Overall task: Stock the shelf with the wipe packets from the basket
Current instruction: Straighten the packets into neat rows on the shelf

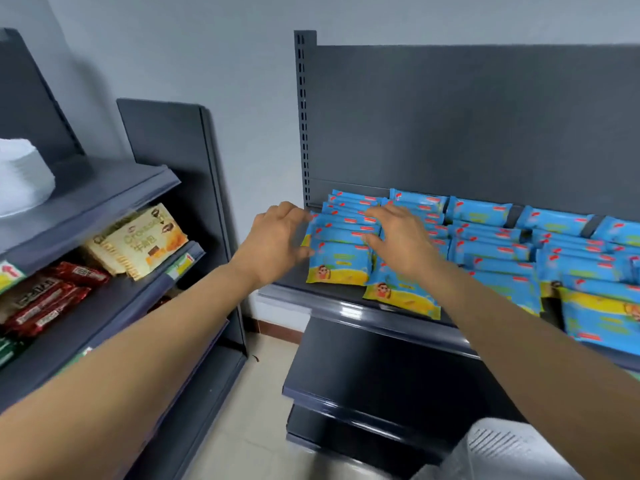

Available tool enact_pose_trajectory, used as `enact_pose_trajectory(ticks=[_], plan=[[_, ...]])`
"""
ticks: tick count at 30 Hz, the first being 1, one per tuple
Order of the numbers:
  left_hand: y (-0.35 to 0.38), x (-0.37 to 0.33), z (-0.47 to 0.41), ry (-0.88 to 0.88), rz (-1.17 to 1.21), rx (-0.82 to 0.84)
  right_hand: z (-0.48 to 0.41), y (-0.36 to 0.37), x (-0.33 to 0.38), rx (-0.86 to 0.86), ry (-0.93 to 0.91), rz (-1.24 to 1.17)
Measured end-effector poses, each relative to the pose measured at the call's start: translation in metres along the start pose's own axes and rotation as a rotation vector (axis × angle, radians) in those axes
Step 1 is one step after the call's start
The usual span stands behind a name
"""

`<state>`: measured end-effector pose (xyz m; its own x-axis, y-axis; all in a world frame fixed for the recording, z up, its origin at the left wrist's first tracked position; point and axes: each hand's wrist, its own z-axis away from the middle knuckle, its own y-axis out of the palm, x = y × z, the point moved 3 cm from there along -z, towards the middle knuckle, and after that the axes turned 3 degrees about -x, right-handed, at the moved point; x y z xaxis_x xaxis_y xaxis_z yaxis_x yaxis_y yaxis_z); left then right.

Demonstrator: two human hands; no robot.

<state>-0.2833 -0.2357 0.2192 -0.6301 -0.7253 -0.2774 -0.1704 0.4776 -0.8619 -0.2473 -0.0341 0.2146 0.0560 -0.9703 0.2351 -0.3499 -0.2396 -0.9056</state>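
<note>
Head-worn camera looks forward and down, close upon the shelf (346,310).
</note>
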Motion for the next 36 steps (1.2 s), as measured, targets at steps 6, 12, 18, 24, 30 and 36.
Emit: enact_pose_trajectory(ticks=[6, 12, 18, 24, 30, 36], plan=[[0.032, 0.034, -0.03, 0.001, 0.058, 0.121, -0.021, 0.013, -0.013, 0.038, 0.109, 0.057], [0.072, 0.046, -0.066, 0.019, 0.075, 0.135, -0.048, 0.029, -0.038, 0.073, 0.145, 0.101], [0.113, 0.051, -0.094, 0.062, -0.097, 0.284, -0.092, 0.05, -0.068, 0.144, 0.105, 0.108], [0.142, 0.065, -0.103, 0.069, -0.226, 0.45, -0.138, 0.085, -0.092, 0.249, 0.091, 0.099], [0.148, 0.075, -0.119, 0.023, -0.197, 0.556, -0.174, 0.103, -0.107, 0.362, 0.128, 0.121], [0.153, 0.081, -0.135, 0.063, -0.213, 0.61, -0.193, 0.105, -0.118, 0.539, 0.215, 0.139]])
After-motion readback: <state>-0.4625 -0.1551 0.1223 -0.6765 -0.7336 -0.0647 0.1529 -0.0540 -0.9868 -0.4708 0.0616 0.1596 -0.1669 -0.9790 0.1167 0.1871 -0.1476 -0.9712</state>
